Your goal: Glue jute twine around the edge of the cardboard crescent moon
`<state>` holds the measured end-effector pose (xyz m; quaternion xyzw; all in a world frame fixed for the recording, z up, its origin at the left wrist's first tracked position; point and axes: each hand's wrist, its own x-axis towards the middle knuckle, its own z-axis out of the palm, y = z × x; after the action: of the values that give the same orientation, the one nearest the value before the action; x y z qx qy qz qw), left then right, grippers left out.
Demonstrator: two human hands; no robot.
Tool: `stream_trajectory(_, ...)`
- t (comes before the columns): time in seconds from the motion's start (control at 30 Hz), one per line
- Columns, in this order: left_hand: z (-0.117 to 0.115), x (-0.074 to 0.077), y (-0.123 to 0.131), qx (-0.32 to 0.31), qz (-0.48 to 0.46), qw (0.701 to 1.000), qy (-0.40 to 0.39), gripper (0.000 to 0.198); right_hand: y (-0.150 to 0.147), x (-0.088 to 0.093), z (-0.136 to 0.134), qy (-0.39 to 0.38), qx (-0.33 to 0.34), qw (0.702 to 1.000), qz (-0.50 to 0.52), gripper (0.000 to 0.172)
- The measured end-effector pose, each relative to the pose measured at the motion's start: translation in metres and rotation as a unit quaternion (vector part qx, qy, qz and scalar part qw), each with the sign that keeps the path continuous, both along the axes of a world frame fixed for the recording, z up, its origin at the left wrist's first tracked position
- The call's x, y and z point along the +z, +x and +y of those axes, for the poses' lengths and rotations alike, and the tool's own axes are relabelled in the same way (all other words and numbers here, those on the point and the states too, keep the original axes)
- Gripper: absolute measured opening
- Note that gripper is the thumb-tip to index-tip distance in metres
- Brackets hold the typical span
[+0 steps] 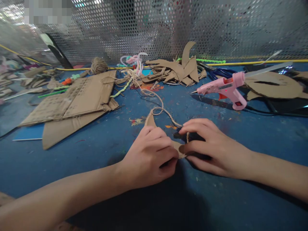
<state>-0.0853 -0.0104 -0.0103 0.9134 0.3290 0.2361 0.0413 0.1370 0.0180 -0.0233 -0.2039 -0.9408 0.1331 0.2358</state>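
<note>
My left hand (154, 154) is closed around a small piece of cardboard (150, 121), whose pointed tip shows above the knuckles and whose other end shows at right. Twine (161, 102) runs from the tangle at the back, loops near that tip and passes to my right hand (211, 146). The fingers of my right hand are curved, with the twine between thumb and fingers at the cardboard's right end. Most of the cardboard is hidden under my left hand.
A pink glue gun (222, 87) stands at right, nozzle pointing left. Folded cardboard (89, 93) lies at left, with a ball of twine (98, 65) behind it. Cardboard scraps (178, 70) are heaped at the back before a perforated metal screen (154, 32). A yellow cord (260, 62) runs along it.
</note>
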Motion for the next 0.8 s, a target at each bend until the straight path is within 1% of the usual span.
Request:
stream_trajectory(0.27,0.0002,0.0018,0.0001,0.001,0.008,1.0,0.007,0.012,0.0039,0.0007,0.0044,-0.01,0.01,1.0,-0.01,0.016)
stream_trajectory(0.53,0.0018,0.0007,-0.0006,-0.002,0.001,1.0,-0.007,0.008,0.0033,-0.0027,0.003,0.036,0.029,0.999,0.004,0.013)
stream_trajectory(0.67,0.0003,0.0021,0.0002,0.007,0.007,1.0,-0.022,0.007,0.0039,-0.0036,0.0026,0.037,0.007,0.999,0.013,0.011)
stream_trajectory(0.8,-0.0022,0.003,0.0019,0.012,0.016,0.999,-0.043,0.004,0.0104,-0.0002,0.0059,0.011,-0.005,1.0,0.01,0.014)
